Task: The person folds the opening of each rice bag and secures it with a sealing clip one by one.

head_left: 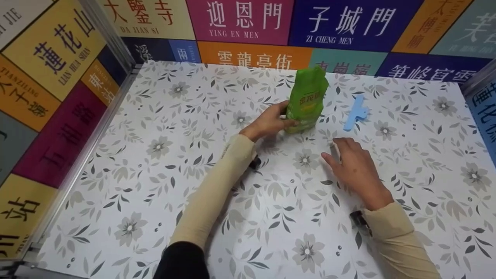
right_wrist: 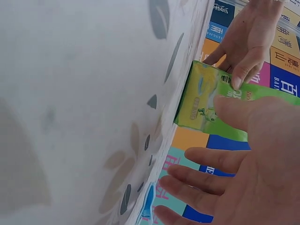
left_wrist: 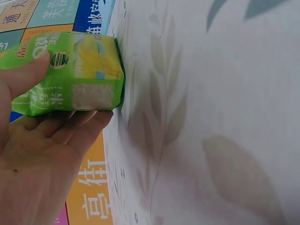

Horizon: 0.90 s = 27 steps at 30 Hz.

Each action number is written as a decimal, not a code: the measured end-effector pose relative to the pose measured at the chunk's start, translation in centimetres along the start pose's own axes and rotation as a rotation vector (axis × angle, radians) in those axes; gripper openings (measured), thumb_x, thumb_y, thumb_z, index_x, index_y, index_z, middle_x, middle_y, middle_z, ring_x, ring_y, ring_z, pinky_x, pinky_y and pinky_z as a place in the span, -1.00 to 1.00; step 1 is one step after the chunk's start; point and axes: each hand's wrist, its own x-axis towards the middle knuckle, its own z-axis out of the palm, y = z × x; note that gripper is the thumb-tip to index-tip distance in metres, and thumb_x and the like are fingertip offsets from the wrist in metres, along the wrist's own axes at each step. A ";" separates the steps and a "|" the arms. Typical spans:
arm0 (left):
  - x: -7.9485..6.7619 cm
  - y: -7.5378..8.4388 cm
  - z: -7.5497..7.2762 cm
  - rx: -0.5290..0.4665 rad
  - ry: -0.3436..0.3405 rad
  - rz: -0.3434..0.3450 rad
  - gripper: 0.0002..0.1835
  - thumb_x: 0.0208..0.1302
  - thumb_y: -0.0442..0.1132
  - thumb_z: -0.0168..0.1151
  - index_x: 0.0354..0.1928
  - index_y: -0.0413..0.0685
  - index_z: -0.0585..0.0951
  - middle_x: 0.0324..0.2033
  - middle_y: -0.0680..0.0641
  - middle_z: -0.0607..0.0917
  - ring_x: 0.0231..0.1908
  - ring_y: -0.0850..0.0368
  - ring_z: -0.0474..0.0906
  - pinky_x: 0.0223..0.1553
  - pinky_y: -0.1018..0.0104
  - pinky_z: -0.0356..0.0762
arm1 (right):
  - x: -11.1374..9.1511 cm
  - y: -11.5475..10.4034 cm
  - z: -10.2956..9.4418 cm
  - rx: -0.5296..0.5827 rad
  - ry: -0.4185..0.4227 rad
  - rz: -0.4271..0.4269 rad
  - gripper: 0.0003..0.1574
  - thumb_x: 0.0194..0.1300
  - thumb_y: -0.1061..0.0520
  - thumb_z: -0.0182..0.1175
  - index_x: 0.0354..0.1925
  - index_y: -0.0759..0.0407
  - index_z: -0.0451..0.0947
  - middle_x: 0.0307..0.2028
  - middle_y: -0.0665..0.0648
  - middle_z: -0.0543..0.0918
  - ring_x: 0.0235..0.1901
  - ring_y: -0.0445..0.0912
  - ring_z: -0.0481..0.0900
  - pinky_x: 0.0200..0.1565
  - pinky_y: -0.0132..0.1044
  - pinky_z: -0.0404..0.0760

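Note:
Near the back of the table, a green bag of rice stands upright, its top narrowing. My left hand grips it low on its left side, thumb in front and fingers behind. A small window full of grains shows on the bag's side in the left wrist view. My right hand hovers over or rests on the cloth in front, fingers spread and relaxed, holding nothing. Beyond its fingertips lies a light blue bag clip, apart from the bag. In the right wrist view the right hand partly covers the bag.
The table wears a white cloth printed with grey flowers and leaves. Colourful panels with Chinese lettering wall the back, and similar ones stand on the left. A metal frame edge runs along the left side.

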 end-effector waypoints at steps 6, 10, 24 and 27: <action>0.0 0.2 0.4 0.008 -0.019 -0.014 -0.39 0.43 -0.27 0.34 0.47 -0.03 0.43 0.39 -0.08 0.59 0.40 0.10 0.50 0.46 0.32 0.40 | 0.5 0.1 0.3 0.027 -0.007 0.014 -0.22 0.55 -0.17 0.17 0.40 0.40 0.39 0.32 0.47 0.49 0.28 0.43 0.47 0.28 0.36 0.44; 0.1 0.3 0.7 0.003 -0.032 -0.006 -0.40 0.43 -0.30 0.33 0.47 -0.04 0.44 0.39 -0.08 0.59 0.40 0.10 0.49 0.46 0.34 0.39 | 0.8 0.3 0.1 0.034 -0.025 0.030 -0.19 0.56 -0.21 0.14 0.41 0.40 0.37 0.34 0.47 0.47 0.28 0.44 0.46 0.27 0.36 0.44; 0.2 0.3 1.5 0.003 -0.041 0.036 -0.40 0.41 -0.27 0.36 0.45 -0.04 0.46 0.35 -0.07 0.62 0.36 0.12 0.53 0.43 0.34 0.42 | 2.6 0.3 0.2 0.118 -0.058 0.047 -0.18 0.59 -0.23 0.08 0.45 0.36 0.35 0.34 0.43 0.46 0.34 0.36 0.42 0.33 0.33 0.41; 0.2 0.2 1.6 0.000 -0.040 0.029 -0.42 0.41 -0.26 0.36 0.44 -0.04 0.48 0.35 -0.06 0.62 0.36 0.12 0.53 0.43 0.35 0.42 | 3.1 0.1 0.3 0.151 -0.073 0.064 -0.10 0.59 -0.30 0.03 0.50 0.35 0.27 0.37 0.43 0.43 0.37 0.35 0.41 0.34 0.32 0.40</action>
